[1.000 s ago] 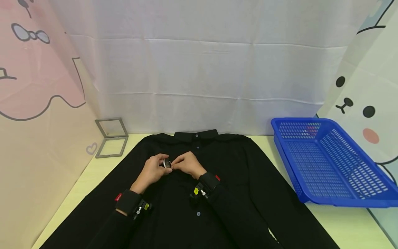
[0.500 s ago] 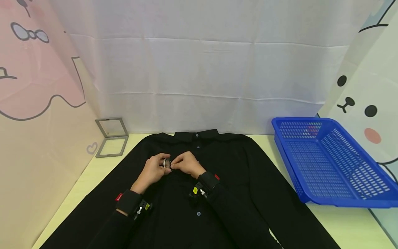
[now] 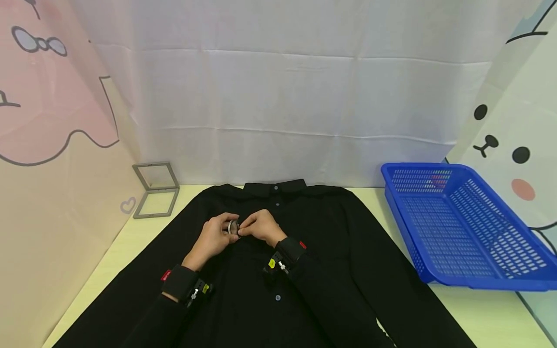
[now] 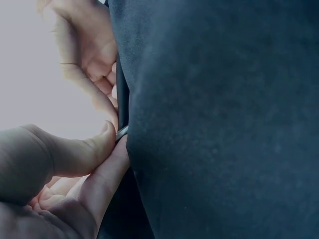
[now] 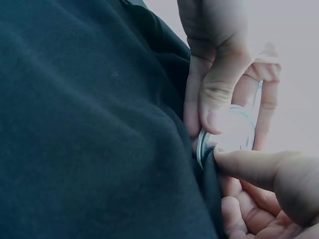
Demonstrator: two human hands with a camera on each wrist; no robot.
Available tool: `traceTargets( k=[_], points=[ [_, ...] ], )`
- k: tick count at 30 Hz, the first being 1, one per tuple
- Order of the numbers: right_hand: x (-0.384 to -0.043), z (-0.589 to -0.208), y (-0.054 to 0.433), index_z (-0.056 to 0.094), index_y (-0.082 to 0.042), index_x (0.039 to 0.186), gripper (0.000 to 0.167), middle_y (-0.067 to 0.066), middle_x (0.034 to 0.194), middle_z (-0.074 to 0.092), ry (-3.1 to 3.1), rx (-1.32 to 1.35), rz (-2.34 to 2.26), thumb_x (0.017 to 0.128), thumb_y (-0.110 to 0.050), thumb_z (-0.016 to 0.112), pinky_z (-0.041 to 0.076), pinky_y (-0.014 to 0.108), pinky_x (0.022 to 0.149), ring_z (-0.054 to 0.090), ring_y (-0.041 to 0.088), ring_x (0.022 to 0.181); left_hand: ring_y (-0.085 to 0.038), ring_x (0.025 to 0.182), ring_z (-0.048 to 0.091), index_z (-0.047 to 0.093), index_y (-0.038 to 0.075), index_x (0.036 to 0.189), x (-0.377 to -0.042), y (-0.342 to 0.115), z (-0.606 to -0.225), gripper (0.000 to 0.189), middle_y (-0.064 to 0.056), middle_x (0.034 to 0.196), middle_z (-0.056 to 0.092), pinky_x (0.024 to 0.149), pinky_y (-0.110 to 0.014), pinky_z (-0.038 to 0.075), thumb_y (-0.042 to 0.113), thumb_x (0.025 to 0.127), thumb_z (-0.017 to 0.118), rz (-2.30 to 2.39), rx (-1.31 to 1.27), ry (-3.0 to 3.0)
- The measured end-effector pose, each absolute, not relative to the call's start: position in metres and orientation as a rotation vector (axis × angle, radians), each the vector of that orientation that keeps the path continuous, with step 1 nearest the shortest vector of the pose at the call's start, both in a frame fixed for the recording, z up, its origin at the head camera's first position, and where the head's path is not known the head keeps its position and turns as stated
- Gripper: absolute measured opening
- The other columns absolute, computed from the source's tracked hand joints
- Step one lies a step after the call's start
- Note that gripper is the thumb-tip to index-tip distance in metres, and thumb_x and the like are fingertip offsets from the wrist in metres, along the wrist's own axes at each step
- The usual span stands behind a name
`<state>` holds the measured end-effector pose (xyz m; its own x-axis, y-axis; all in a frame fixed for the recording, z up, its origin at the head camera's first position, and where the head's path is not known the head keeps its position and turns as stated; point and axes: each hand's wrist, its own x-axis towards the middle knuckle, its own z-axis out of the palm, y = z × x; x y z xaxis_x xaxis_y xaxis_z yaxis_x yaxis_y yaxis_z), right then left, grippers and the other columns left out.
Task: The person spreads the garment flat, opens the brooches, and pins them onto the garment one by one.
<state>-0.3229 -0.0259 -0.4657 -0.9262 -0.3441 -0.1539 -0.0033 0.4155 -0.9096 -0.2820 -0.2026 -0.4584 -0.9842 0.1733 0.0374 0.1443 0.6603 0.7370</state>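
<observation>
A black button-up shirt (image 3: 322, 217) lies spread out, collar at the back. Over its upper chest, my left hand (image 3: 212, 238) holds a round, silver-rimmed badge (image 3: 233, 227) between thumb and fingers. My right hand (image 3: 262, 228) pinches the black cloth right against the badge's edge, thumb and forefinger together. In the right wrist view the badge (image 5: 237, 132) has a shiny pale face or back, and a thin metal strip, perhaps its pin (image 5: 258, 99), shows beside the fingers. The left wrist view shows only a sliver of metal (image 4: 121, 132); the cloth hides the rest.
At the back left stands a grey square hinged frame (image 3: 157, 191), opened up. A blue perforated basket (image 3: 467, 166) sits on the right of the pale yellow-green table (image 3: 491, 314). White curtain (image 3: 278, 96) hangs behind, with printed cartoon sheets on both sides.
Both hands stay nearly in place. The badge has turned slightly, so more of its lighter surface shows. The head view has shifted a little.
</observation>
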Motion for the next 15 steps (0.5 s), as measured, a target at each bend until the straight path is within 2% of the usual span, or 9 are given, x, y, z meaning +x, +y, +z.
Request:
traceTargets(
  k=[7,15],
  points=[
    [-0.3231,-0.4649,-0.0256,0.083,-0.006,0.087,0.006,0.008,0.093,0.077,2.371,-0.346,-1.519,0.085,-0.01,0.085,0.047,0.023,0.063,0.06,0.013,0.075,-0.036,0.104,0.073,0.061,-0.001,0.137,-0.2826,-0.2033,-0.4571,0.053,-0.025,0.123,0.071,0.075,-0.036,0.06,-0.006,0.087,0.077,1.249,0.283,2.828],
    [-0.3215,-0.4648,-0.0247,0.083,-0.002,0.087,0.007,0.011,0.089,0.079,2.369,-0.37,-1.52,0.083,-0.007,0.086,0.048,0.023,0.062,0.061,0.013,0.073,-0.038,0.11,0.072,0.064,0.002,0.135,-0.2823,-0.2039,-0.4599,0.051,-0.025,0.125,0.07,0.078,-0.039,0.061,-0.008,0.086,0.077,1.217,0.298,2.851]
  ],
)
